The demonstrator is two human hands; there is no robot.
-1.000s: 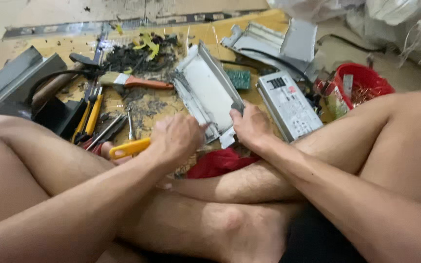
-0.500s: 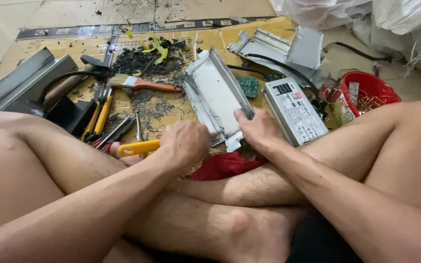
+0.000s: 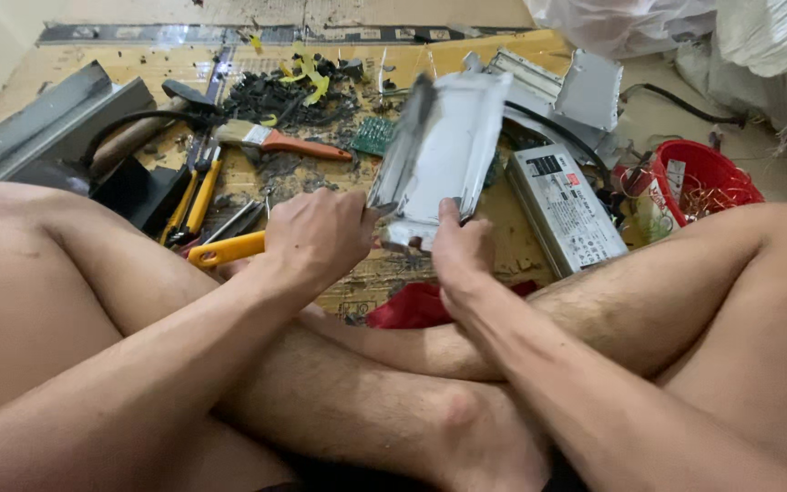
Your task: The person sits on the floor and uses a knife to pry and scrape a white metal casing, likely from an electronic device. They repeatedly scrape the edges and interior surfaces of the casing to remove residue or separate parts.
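Both hands (image 3: 393,241) gripping tilted silver metal casing (image 3: 439,150) above cluttered cardboard (image 3: 503,246).

Grey metal casing (image 3: 444,150), blurred, tilted up off the floor

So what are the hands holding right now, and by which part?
Both hands, left and right, grip the grey metal casing by its near bottom end, tilted up off the floor.

Bare arms, legs; no sleeves
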